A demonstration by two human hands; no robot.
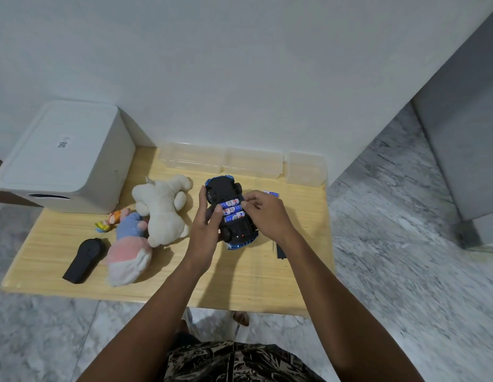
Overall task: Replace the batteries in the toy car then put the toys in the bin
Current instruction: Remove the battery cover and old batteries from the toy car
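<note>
1. Here, upturned blue toy car point(231, 213) above the table point(240, 274), gripped along its side by left hand point(205, 226).
2. Right hand point(264, 216), fingertips pinching at three batteries point(233, 209) in the open bay.
3. Battery lettering: blue-and-white, large "A" legible, rest blurred.
4. White bin point(63, 158) far left, label unreadable.

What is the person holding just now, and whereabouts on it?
The left hand grips the upturned blue toy car by its side. The right hand has its fingertips on the blue-and-white batteries in the open underside.
</note>
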